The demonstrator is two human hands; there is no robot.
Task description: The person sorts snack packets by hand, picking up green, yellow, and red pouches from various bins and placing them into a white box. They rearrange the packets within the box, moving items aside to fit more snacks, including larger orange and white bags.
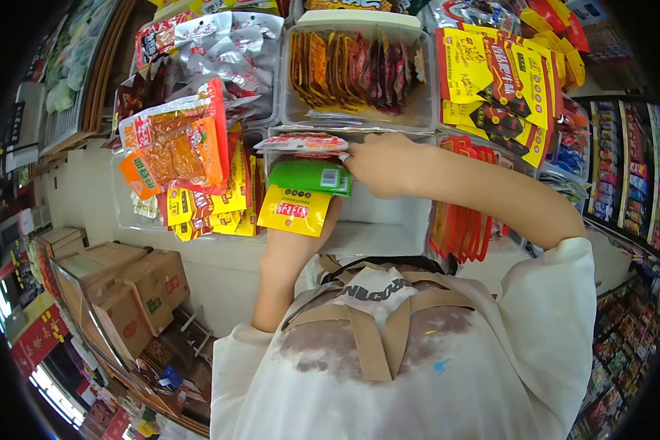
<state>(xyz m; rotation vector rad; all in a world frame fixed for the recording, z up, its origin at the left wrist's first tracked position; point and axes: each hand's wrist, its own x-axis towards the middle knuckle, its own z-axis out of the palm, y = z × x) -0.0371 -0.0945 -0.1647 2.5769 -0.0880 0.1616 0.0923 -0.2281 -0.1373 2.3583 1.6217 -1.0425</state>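
My right hand (383, 165) is closed on the right end of a red and white packet (304, 143) at the back edge of a clear bin (385, 238). Just in front of that packet lie a green packet (308, 176) with a barcode and a yellow packet (293, 211). My left hand (328, 220) is under these two packets, its fingers hidden by them. The right part of the bin shows its bare white bottom.
Behind stands a bin (361, 121) with a row of upright packets. Orange and yellow packets (180, 147) fill the left bin, red ones (462, 227) the right. Yellow packets (495, 81) are heaped at back right. Cardboard boxes (154, 290) stand lower left.
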